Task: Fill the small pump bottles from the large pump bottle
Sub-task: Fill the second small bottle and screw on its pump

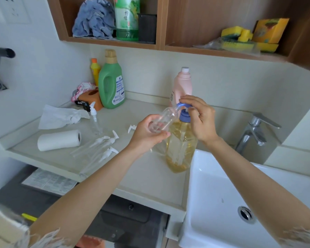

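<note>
The large pump bottle (182, 145), clear with yellow liquid and a blue pump head (183, 111), stands on the counter beside the sink. My left hand (147, 133) grips a small clear bottle (164, 120) without its cap, tilted with its mouth at the blue spout. My right hand (200, 119) rests on top of the blue pump head, fingers curled over it. Another small pump bottle (95, 120) stands upright to the left. Several more small bottles (97, 147) with white pumps lie on the counter. A loose white pump (132, 128) lies near my left hand.
A paper towel roll (59, 140) and a crumpled tissue (61, 116) lie at the left. A green detergent jug (111, 85), an orange-capped bottle (95, 70) and a pink bottle (183, 85) stand along the wall. The white sink (213, 194) and the tap (254, 129) are at the right.
</note>
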Action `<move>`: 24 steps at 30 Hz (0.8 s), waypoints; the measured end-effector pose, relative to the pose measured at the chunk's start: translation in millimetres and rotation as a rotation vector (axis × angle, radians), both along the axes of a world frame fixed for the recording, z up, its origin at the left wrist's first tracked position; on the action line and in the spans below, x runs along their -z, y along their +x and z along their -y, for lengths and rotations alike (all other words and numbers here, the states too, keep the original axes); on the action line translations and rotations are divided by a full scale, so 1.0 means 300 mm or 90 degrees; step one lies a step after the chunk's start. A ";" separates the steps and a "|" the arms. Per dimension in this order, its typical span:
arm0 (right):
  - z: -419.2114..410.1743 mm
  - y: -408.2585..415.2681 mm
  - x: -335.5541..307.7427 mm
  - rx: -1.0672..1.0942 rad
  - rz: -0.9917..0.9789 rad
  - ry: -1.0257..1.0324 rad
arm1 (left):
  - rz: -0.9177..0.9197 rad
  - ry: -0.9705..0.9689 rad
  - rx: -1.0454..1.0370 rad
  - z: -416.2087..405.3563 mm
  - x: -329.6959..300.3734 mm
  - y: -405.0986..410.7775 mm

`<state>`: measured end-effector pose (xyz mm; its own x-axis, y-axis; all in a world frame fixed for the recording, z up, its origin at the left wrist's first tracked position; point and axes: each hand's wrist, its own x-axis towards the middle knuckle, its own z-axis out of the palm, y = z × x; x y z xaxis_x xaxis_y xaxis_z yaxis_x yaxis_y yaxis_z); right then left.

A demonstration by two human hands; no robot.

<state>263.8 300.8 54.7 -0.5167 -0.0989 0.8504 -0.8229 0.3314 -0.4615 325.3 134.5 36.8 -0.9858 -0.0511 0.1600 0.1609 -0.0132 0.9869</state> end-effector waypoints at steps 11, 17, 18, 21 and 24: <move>0.021 -0.021 0.031 0.010 0.013 -0.070 | -0.041 -0.002 -0.035 -0.002 0.030 -0.022; 0.024 -0.020 0.068 0.025 -0.017 -0.050 | -0.022 -0.039 -0.037 0.008 0.051 -0.023; 0.022 -0.015 0.064 0.029 -0.013 -0.046 | -0.018 -0.039 -0.034 0.007 0.049 -0.022; 0.025 0.002 0.056 0.032 -0.006 -0.035 | -0.012 -0.028 -0.026 0.007 0.044 -0.018; 0.021 0.015 0.047 0.029 0.005 -0.016 | 0.005 -0.002 -0.036 -0.001 0.026 -0.001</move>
<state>268.3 294.5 40.7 -0.5263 -0.0537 0.8486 -0.8039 0.3567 -0.4760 325.1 135.0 28.9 -0.9826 -0.1054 0.1532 0.1541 -0.0005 0.9881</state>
